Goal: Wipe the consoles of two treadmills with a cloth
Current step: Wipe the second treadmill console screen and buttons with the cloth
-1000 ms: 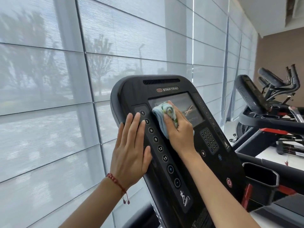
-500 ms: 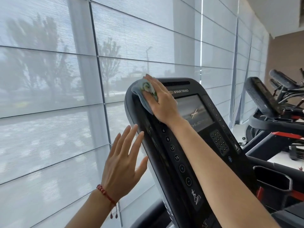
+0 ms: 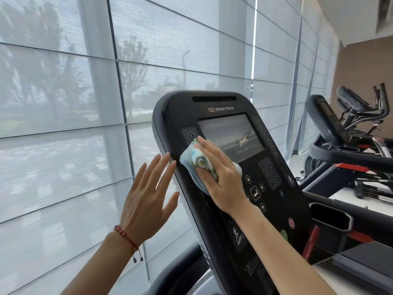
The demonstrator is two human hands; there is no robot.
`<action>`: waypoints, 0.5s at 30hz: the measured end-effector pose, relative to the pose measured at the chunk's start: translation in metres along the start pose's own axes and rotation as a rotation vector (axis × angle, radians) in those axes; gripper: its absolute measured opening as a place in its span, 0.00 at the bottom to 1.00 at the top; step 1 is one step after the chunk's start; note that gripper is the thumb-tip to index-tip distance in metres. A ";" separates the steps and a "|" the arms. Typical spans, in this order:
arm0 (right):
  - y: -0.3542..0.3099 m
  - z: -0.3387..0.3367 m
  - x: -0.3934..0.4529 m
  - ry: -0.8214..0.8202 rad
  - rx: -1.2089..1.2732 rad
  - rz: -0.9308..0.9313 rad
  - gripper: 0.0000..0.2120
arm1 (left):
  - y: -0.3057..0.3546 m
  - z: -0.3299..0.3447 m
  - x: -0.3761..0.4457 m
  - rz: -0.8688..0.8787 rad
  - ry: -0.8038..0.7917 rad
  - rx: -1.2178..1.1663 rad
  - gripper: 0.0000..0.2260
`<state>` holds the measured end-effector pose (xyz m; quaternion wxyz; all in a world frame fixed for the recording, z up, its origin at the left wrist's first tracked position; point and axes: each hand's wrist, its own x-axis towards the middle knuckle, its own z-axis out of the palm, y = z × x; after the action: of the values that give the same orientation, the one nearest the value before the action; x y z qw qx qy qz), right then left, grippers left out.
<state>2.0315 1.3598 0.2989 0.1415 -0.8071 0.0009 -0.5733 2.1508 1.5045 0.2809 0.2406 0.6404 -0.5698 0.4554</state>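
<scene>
Pressing a soft, crumpled pale-blue cloth against the glossy black console, its long axis tilting up-left, the right hand gripped it; the left hand stayed flat, fingers spread.

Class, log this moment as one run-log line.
right hand: presses cloth on near console, left of screen | left hand: open beside console edge | second console: untouched
</scene>
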 end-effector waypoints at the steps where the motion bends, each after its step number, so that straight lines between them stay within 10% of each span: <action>1: -0.002 -0.002 -0.017 0.012 0.000 0.005 0.23 | 0.000 0.000 0.001 -0.004 0.003 -0.006 0.24; 15: -0.025 0.002 -0.072 0.116 -0.106 0.168 0.24 | 0.008 0.007 0.021 -0.033 0.062 -0.053 0.23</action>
<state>2.0049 1.3958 0.2375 0.1461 -0.7759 0.1071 -0.6042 2.1445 1.4861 0.2939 0.2823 0.6287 -0.5633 0.4559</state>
